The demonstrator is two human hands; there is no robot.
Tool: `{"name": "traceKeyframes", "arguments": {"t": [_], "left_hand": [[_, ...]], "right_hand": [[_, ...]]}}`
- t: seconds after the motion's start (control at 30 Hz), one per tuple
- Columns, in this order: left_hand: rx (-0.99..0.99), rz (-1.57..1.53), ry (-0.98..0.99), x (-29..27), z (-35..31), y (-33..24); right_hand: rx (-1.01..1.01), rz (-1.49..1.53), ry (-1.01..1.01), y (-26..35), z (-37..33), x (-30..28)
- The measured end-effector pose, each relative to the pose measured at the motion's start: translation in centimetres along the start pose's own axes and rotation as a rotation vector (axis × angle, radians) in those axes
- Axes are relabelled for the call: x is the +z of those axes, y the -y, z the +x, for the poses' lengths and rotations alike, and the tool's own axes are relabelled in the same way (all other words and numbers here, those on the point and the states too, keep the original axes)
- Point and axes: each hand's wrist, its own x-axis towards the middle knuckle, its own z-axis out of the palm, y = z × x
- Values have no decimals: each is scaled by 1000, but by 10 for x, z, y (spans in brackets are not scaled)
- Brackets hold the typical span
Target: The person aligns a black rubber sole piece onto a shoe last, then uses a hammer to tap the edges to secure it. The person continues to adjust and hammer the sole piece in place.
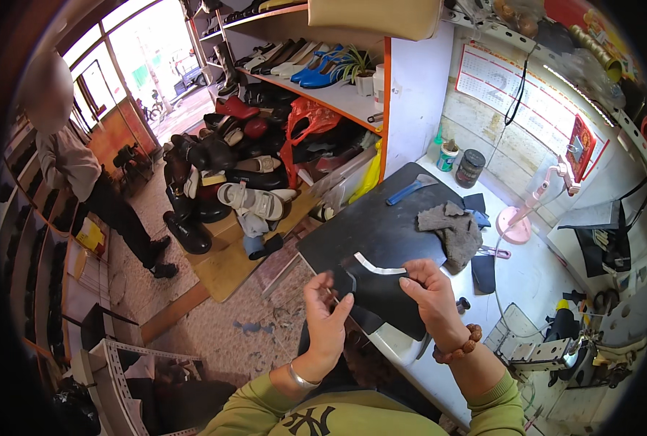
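Over the black mat (371,225) on the worktable, my right hand (431,294) pinches one end of a short white bent strip (376,267) between thumb and fingers. The strip points away to the left, its far end free. My left hand (326,312) is level with it, a little to the left, thumb and fingers closed. A thin greyish edge shows by its fingertips, too slight to name. Farther back on the mat lies a blue-handled tool (411,190). A rumpled grey cloth (450,231) rests at the mat's right edge.
A pink lamp (514,227), a dark jar (470,168) and a small green-and-white can (448,155) stand at the back right. Metal machine parts (556,352) occupy the right. Shoes (254,201) are piled left of the table. A person (95,171) stands farther left.
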Motion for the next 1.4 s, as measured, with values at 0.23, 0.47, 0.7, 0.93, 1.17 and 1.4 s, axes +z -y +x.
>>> {"name": "traceKeyframes", "arguments": {"t": [0.23,0.47,0.7,0.93,1.17,1.4], "left_hand": [[560,1015,308,8,22,-42],[126,612,325,4,23,-42],[130,374,97,-13,31,17],[395,761,36,-17,25,1],[547,643,420,11,-9,-16],[209,438,347,-3,-15,-4]], "right_hand": [[-93,-434,144,4,-14,7],[-791,-1229,282,97,-23,53],[-1508,-496,216,139,-86,130],[-870,-652,269,119,-79,34],[-614,-906,122,17,-39,13],[-295,-715,224,1,-42,16]]}}
